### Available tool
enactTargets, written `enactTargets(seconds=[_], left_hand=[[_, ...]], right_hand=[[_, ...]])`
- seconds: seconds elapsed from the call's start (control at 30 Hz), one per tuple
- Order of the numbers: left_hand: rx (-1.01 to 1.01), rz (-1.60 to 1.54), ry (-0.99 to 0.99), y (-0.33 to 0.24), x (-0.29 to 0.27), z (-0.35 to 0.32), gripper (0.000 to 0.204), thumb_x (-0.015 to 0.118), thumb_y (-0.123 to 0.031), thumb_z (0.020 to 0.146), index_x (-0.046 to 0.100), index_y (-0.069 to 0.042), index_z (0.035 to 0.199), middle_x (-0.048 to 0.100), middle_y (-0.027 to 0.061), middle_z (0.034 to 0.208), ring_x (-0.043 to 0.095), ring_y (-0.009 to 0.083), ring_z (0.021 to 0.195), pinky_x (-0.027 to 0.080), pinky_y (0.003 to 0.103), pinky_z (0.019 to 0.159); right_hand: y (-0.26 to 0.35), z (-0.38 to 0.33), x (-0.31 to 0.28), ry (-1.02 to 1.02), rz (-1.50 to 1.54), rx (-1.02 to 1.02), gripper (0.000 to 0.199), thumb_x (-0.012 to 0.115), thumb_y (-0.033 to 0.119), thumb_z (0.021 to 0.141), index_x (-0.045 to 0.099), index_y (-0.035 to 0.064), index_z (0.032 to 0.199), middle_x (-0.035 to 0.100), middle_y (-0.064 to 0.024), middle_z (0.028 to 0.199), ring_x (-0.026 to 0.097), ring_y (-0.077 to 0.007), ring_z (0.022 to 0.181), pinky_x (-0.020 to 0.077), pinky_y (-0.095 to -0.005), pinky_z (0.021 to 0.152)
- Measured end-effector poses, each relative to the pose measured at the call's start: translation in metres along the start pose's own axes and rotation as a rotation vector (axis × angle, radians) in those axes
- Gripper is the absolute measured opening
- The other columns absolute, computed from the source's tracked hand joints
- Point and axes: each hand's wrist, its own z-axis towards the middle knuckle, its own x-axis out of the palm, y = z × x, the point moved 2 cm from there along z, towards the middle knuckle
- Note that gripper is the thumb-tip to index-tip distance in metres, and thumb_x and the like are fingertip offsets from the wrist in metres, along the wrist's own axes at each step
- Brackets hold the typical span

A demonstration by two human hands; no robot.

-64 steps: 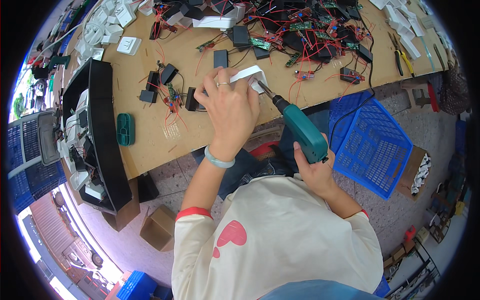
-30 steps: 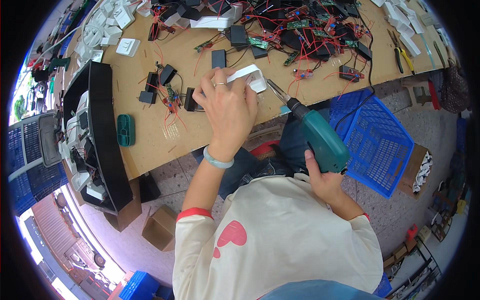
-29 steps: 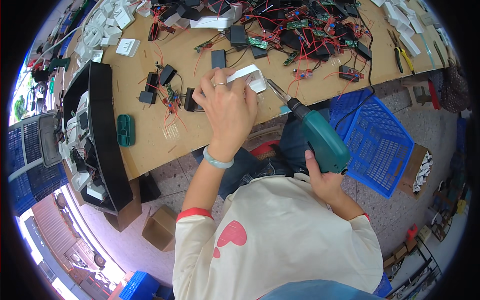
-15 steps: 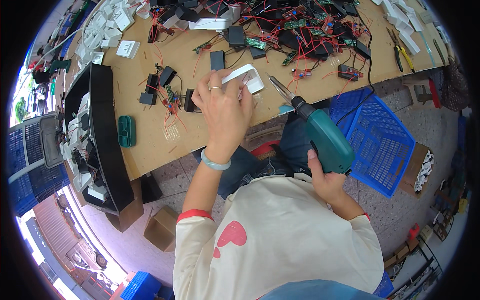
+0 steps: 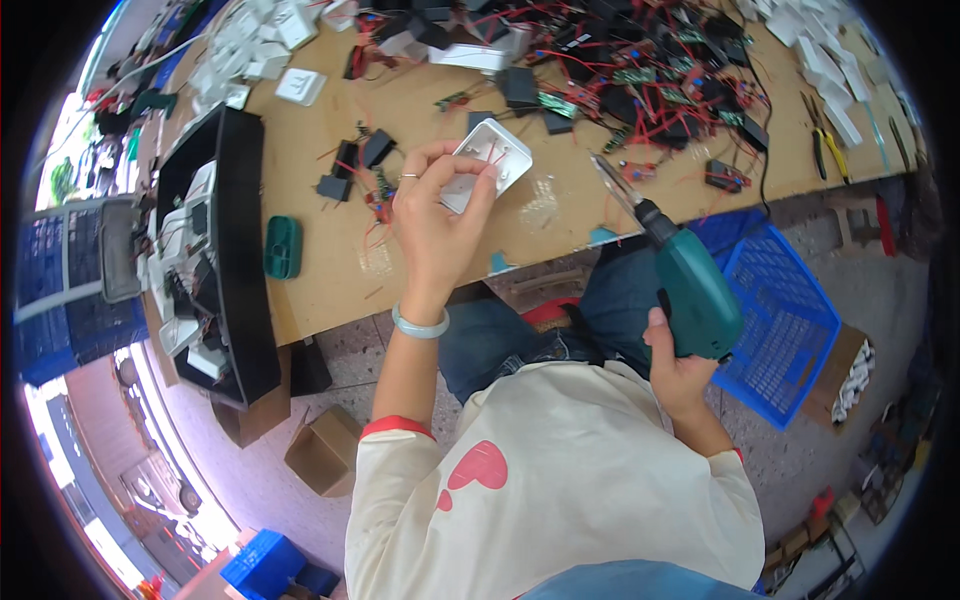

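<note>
My left hand (image 5: 438, 225) pinches an open white plastic housing (image 5: 513, 160) between thumb and fingers just above the table. The hollow inside of this housing faces up, and short red wires show in it. Wrapped round the rear of a green cordless screwdriver (image 5: 703, 292) is my right hand (image 5: 682, 378). The tool's tip points up and left at the table's front edge, apart from the housing. Left of my left hand lie small black boxes (image 5: 378, 148) with a circuit board and red wires.
A tangle of red wires, circuit boards and black boxes (image 5: 640, 85) covers the far side of the table (image 5: 330, 290). White housings (image 5: 260, 50) are heaped at far left. Beside them stand a black bin (image 5: 240, 250) and a green tray (image 5: 283, 247). Pliers (image 5: 828, 145) and a blue crate (image 5: 780, 320) are at right.
My left hand has tilted the white housing so its inside now faces up. The screwdriver sits farther right and a little lower in view. The whole view has shifted slightly.
</note>
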Motion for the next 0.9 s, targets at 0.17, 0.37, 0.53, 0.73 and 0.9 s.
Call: enactTargets(seconds=[0.17, 0.37, 0.53, 0.73, 0.9], left_hand=[[-0.016, -0.345, -0.258, 0.013, -0.044, 0.009, 0.007, 0.073, -0.006, 0.09, 0.072, 0.0, 0.094, 0.066, 0.0062, 0.101, 0.063, 0.0126, 0.09, 0.049, 0.028, 0.082], [-0.161, -0.76, -0.643, 0.055, -0.214, 0.036, 0.021, 0.059, -0.012, 0.1, 0.064, 0.006, 0.111, 0.068, 0.0102, 0.101, 0.068, 0.0166, 0.09, 0.056, 0.031, 0.074], [-0.024, -0.086, -0.912, 0.1, -0.365, 0.053, 0.017, 0.065, -0.008, 0.093, 0.073, 0.007, 0.095, 0.072, 0.01, 0.093, 0.069, 0.016, 0.086, 0.055, 0.028, 0.07], [-0.346, 0.889, -0.793, 0.2, -0.432, 0.038, 0.04, 0.073, -0.037, 0.079, 0.079, -0.002, 0.096, 0.076, 0.0166, 0.088, 0.073, 0.0256, 0.084, 0.055, 0.037, 0.081], [-0.375, 1.099, -0.689, 0.212, -0.388, 0.059, 0.038, 0.06, -0.035, 0.086, 0.076, -0.001, 0.091, 0.073, 0.0226, 0.09, 0.071, 0.0382, 0.089, 0.054, 0.048, 0.081]], right_hand=[[0.009, 0.0, 0.003, -0.07, 0.049, 0.134, 0.019, 0.067, 0.0, 0.094, 0.063, -0.0044, 0.112, 0.061, -0.0025, 0.068, 0.057, -0.0088, 0.059, 0.0454, -0.0232, 0.055], [0.001, 0.001, 0.002, -0.07, 0.107, 0.132, 0.019, 0.065, 0.001, 0.096, 0.062, -0.0046, 0.114, 0.058, -0.0017, 0.067, 0.054, -0.0084, 0.059, 0.0439, -0.0242, 0.057], [-0.001, 0.006, 0.007, -0.046, 0.092, 0.114, 0.021, 0.065, 0.002, 0.096, 0.061, -0.0046, 0.116, 0.057, -0.001, 0.066, 0.053, -0.0082, 0.059, 0.0429, -0.0243, 0.056], [0.001, 0.01, 0.011, -0.045, 0.071, 0.126, 0.018, 0.064, 0.004, 0.097, 0.064, -0.0058, 0.112, 0.057, -0.0006, 0.066, 0.053, -0.008, 0.06, 0.0424, -0.0236, 0.057], [0.004, 0.009, 0.009, -0.045, 0.061, 0.14, 0.017, 0.063, 0.007, 0.099, 0.064, -0.0059, 0.109, 0.057, -0.0008, 0.068, 0.052, -0.0073, 0.06, 0.0414, -0.024, 0.057]])
